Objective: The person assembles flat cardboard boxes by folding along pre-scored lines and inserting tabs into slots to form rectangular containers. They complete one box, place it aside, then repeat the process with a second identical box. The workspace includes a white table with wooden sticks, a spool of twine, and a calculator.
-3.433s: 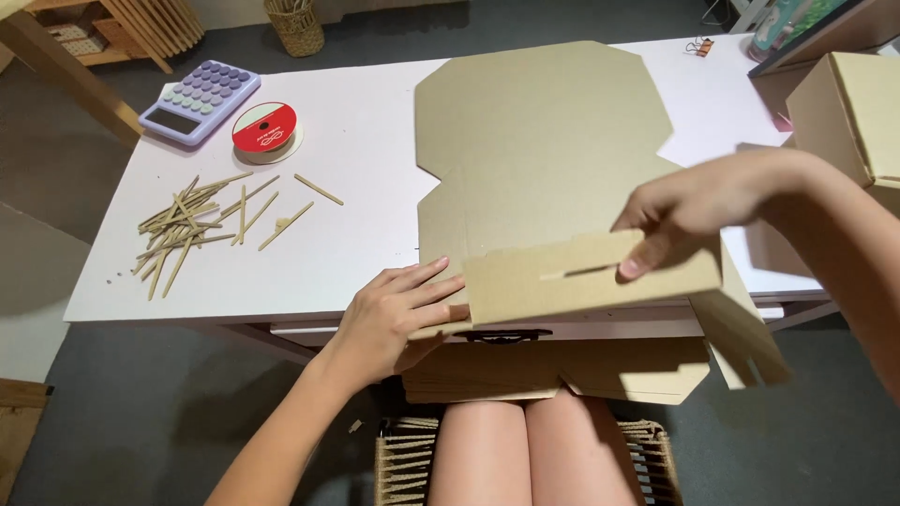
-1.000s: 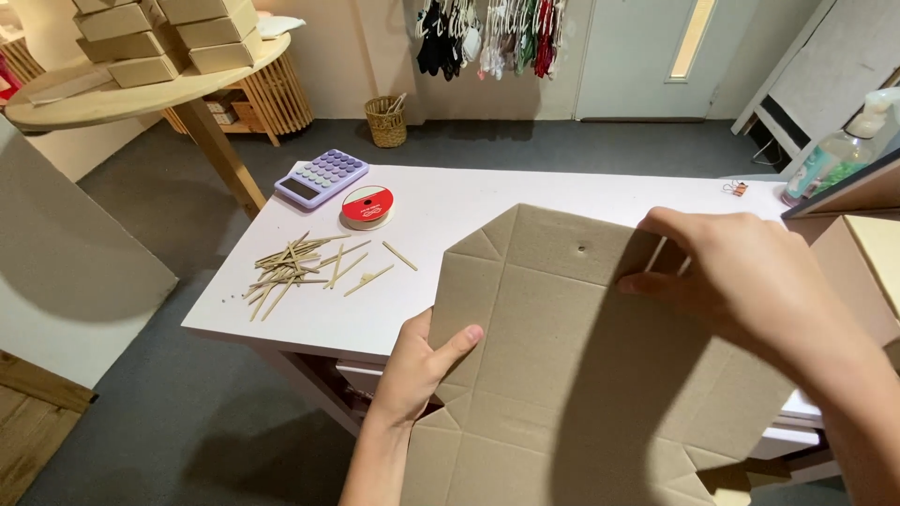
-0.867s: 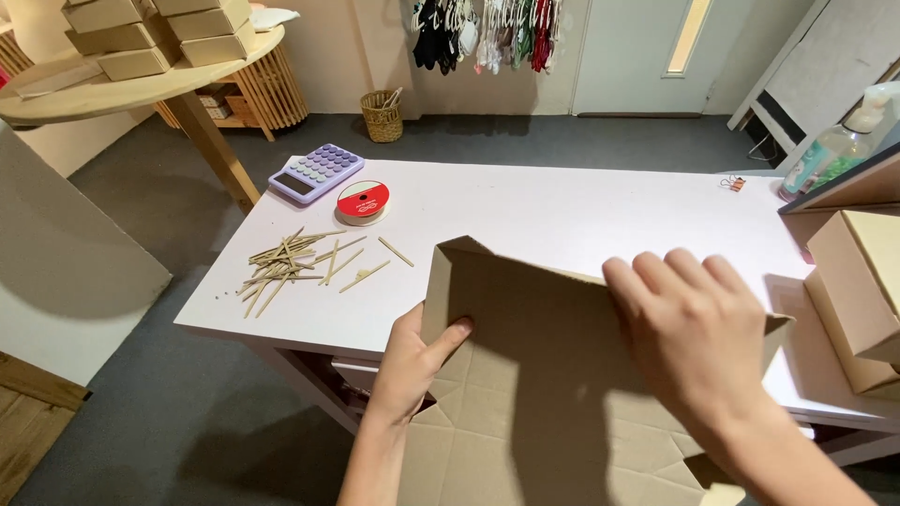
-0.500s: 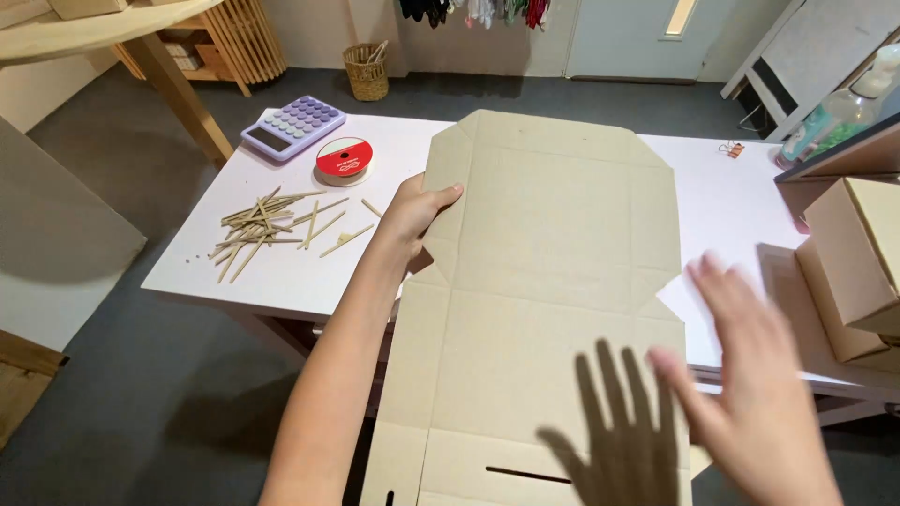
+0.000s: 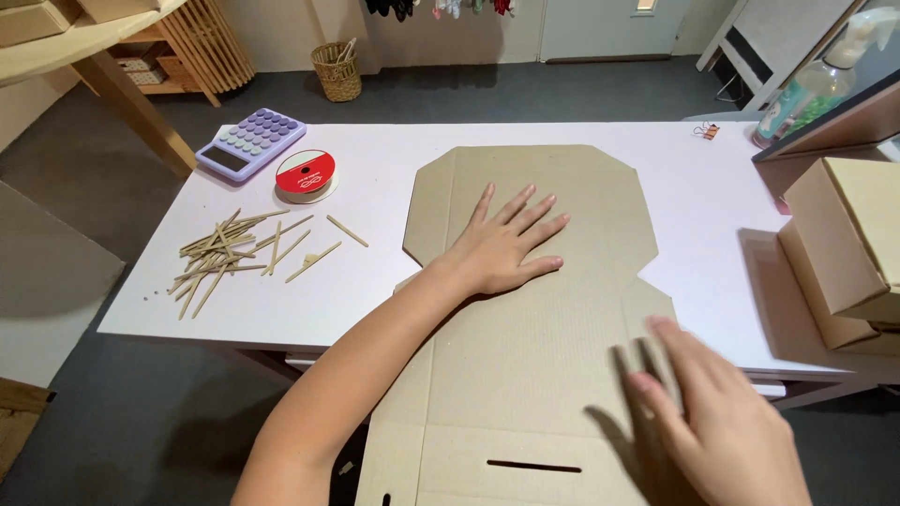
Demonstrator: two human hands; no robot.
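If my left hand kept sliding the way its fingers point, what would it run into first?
Your left hand lies flat on the cardboard sheet, fingers aimed up and to the right. It would likely cross the sheet's far angled edge onto bare white table; nothing seems to stand in that line, with the binder clip probably off to its right.

A flat brown cardboard box blank lies on the table; folded brown boxes stack at right.

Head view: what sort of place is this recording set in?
Probably a small packing or craft workroom. A flat cardboard box blank lies on a white table under the left hand, finished cardboard boxes are stacked at the right, and a ribbon spool sits nearby.
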